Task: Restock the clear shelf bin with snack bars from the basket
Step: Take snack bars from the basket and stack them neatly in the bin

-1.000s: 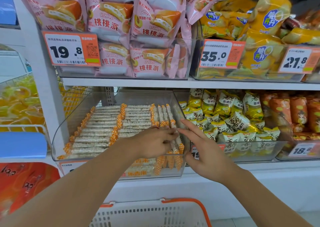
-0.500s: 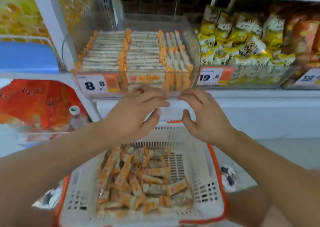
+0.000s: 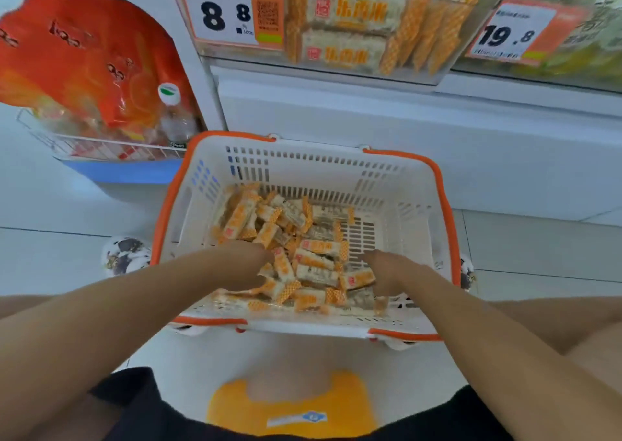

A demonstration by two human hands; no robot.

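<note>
Floor: pale tiles (image 3: 538,249) with thin dark joints; the basket stands on them in front of a white shelf base.
Room: shop aisle; price tags "8.8" (image 3: 232,10) and "19.8" (image 3: 511,33) on the bin fronts above; a wire rack of orange packets (image 3: 84,63) to the left.
Basket: white basket (image 3: 414,185) with orange rim, slotted walls, directly below the clear shelf bin (image 3: 336,26).
Snack bars: snack bars (image 3: 313,249) heaped loose on the basket floor, long axes pointing every way, none aligned; those in the bin lie level, some face-out, some end-on.
Left hand: left hand (image 3: 242,265) down in the heap, fingers buried among the bars; grip cannot be told.
Right hand: right hand (image 3: 387,269) at the heap's right edge, fingers reaching into the bars; grip cannot be told.
</note>
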